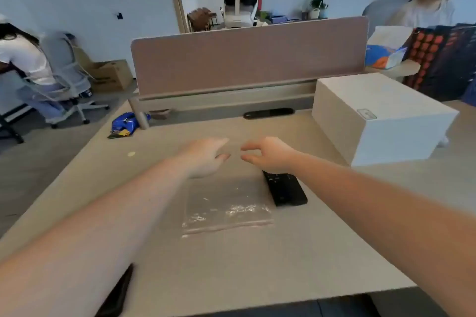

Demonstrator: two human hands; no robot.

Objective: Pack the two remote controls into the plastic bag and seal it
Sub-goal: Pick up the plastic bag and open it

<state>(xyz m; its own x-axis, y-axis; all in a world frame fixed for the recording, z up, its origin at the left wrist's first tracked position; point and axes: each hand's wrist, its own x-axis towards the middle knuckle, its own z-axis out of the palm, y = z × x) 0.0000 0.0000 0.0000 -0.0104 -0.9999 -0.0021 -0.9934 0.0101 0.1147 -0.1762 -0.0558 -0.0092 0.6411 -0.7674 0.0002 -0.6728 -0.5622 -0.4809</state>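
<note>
Now, with my left hand and right hand both loose and holding nothing above the far edge of the flat plastic bag on the worktop, I would pinch each side of its mouth and pull it wide before taking the black remote control just beside it.

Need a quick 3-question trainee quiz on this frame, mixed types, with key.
1. True or false: a black remote is already inside the plastic bag.
2. Where are both hands relative to the bag? A) at its far end B) at its near sealed-looking strip C) off the desk
3. Fill in: the large object on the desk to the right is a white ____.

Key:
1. False. The remote lies on the desk beside the bag's right edge.
2. A. The left hand and right hand are at the far end, fingers curled; whether they grip it is unclear.
3. box.
</note>
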